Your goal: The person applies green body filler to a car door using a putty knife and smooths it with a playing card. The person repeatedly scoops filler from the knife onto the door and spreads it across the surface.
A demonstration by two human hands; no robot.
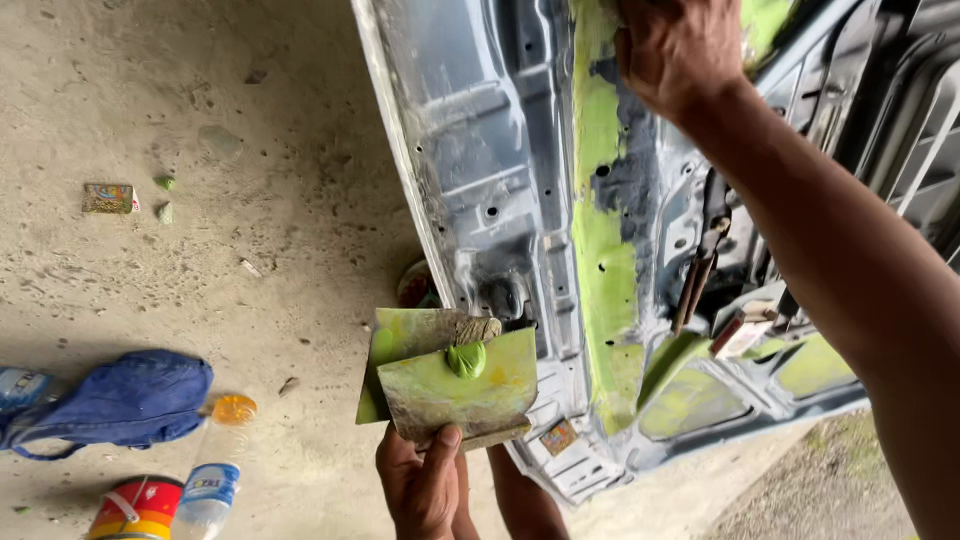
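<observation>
A: Report the state of the hands.

B: The left hand [428,490] is closed around the lower edge of two flat metal spreader plates [450,380], thumb on the front plate. The plates are stacked, fanned slightly apart and smeared with green filler. A lump of green putty [466,359] sits on the upper edge of the front plate.

A: And the other hand?

B: The right hand [675,50] is at the top of the view, fingers curled against the door panel [500,150]. Whether it grips anything cannot be determined.

A: Location of the panel?

B: The grey sheet-metal panel stands just beyond the plates, its inner face toward the camera. A vertical band of green filler [600,250] runs down it, with further patches in the lower recesses.

A: Surroundings?

B: Concrete floor [250,200]. At lower left lie a blue bag [130,400], a clear plastic bottle [212,470] with an orange cap, and a red and yellow can [135,510].
</observation>
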